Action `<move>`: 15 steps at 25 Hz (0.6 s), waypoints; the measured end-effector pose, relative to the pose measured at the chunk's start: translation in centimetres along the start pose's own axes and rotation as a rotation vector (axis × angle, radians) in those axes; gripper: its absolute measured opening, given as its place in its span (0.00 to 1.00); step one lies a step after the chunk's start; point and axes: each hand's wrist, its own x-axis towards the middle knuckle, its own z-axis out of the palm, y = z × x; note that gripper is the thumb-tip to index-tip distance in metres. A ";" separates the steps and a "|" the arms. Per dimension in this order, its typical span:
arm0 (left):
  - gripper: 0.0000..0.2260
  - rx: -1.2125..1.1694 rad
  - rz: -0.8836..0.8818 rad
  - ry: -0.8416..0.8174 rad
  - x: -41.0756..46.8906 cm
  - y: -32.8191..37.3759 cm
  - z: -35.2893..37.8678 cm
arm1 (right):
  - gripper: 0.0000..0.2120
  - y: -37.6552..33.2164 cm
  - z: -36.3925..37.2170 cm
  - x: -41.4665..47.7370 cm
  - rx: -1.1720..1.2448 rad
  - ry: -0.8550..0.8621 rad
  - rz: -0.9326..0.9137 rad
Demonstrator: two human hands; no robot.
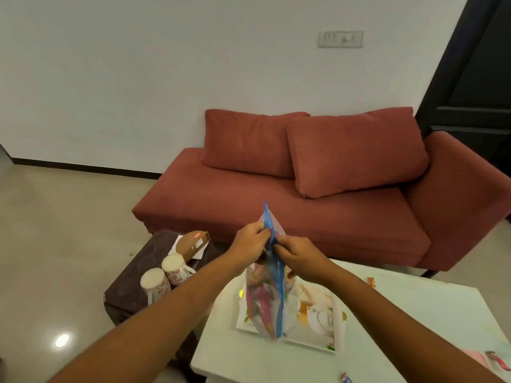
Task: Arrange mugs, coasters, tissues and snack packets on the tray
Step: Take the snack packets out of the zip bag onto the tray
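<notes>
Both hands hold a clear plastic bag with a blue zip strip (272, 297) upright above the printed tray (318, 313) on the white table. My left hand (250, 240) pinches the bag's top from the left and my right hand (297, 255) pinches it from the right. Colourful snack packets show through the bag. Two floral mugs (166, 275) stand on a dark stool at the left, beside a brown tissue box (193, 243) lying on white paper.
The white table (414, 313) carries small loose sweets (371, 281) near its far edge, another (345, 378) at the front and a pink packet (492, 359) at the right. A red sofa (304, 205) stands behind. The dark stool (132, 283) sits left of the table.
</notes>
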 end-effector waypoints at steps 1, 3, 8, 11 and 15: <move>0.10 -0.035 0.013 -0.010 -0.5 -0.5 0.2 | 0.09 0.3 0.4 -0.7 0.004 0.014 0.026; 0.09 -0.207 0.014 -0.064 -2.1 -1.2 0.9 | 0.07 0.5 1.2 -1.6 0.062 0.121 0.098; 0.10 -0.255 -0.059 -0.164 -5.7 -2.7 2.9 | 0.12 1.0 2.3 -1.8 -0.095 0.227 0.086; 0.12 -0.261 -0.129 0.023 -6.2 -2.8 3.3 | 0.10 1.0 3.4 -2.7 -0.103 0.253 0.016; 0.16 -0.168 0.026 0.239 -5.2 -2.2 3.1 | 0.12 0.4 4.4 -2.7 0.021 0.353 0.001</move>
